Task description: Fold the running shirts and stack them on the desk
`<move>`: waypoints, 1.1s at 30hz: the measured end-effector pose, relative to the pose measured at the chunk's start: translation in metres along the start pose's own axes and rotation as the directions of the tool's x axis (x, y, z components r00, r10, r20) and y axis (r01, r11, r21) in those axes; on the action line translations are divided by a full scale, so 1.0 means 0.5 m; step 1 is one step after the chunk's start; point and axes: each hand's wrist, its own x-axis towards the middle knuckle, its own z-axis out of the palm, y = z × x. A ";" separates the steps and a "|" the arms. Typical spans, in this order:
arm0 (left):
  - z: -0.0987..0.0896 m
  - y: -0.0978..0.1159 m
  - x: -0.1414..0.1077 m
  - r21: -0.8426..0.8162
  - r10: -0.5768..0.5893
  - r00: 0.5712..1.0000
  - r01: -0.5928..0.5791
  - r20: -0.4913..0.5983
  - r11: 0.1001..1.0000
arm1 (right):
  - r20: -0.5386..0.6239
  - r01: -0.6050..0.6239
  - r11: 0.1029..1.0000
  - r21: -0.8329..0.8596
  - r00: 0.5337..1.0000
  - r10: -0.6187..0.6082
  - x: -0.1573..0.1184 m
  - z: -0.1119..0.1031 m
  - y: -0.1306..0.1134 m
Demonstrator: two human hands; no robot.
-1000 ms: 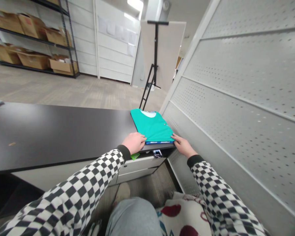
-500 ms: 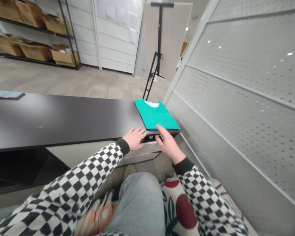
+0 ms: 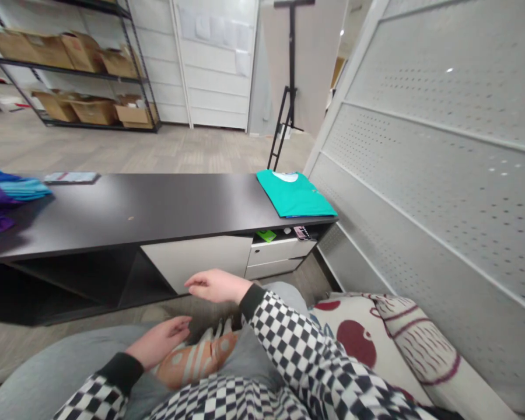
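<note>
My left hand (image 3: 161, 343) hovers low over my lap, its fingers loosely stretched to the right and nothing in them. Higher up, my right hand (image 3: 219, 286) is held in the air in front of the cabinet's white door (image 3: 205, 256), fingers extended to the left and holding nothing. A folded teal T-shirt (image 3: 300, 197) with a white neckline patch lies flat at the right end of the black cabinet top (image 3: 179, 204). Both hands are apart from it. Purple and blue cloth (image 3: 9, 201) lies in a heap at the left end.
A flat phone-like object (image 3: 72, 178) lies by the cabinet top's far edge. Below the shirt, an open slot holds a green item (image 3: 266, 235). A perforated white panel (image 3: 420, 146) stands close on the right. A patterned cushion (image 3: 356, 341) is beside me.
Both hands have drawn back from the teal T-shirt, moving left and towards my body. My view has turned left, bringing the purple and blue cloth into sight.
</note>
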 end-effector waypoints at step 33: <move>-0.150 0.005 -0.038 -0.369 0.034 0.733 -0.381 -0.679 0.848 | 0.254 -0.151 0.910 -0.387 0.931 0.262 0.005 0.163 0.078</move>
